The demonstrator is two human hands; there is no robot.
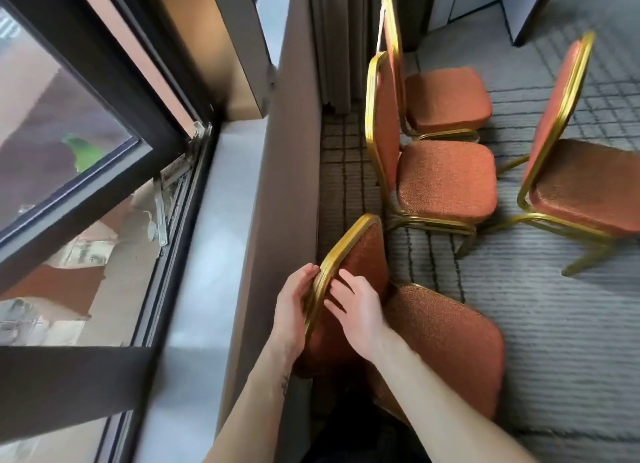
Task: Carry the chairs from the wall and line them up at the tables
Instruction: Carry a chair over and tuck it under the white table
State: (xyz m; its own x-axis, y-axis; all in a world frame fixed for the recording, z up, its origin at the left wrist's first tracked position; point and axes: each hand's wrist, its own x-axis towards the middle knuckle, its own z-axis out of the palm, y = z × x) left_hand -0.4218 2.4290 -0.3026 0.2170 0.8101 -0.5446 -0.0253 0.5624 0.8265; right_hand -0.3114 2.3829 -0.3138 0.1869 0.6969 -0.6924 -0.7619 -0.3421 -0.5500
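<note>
Taking hold of the nearest chair; no grip yet. Left hand lies against the rear of the gold backrest frame, fingers straight. Right hand rests on the padded front, fingers spread and uncurled. To do it well: wrap both hands round the frame rail, one on each side, then lift evenly, clear of the wall panel just behind. Chair has orange-red upholstery and a gold tube frame. It stands beside the wall, nearest of a row with the second chair.

Three chairs in a row along the wall, fourth chair to their right.
</note>
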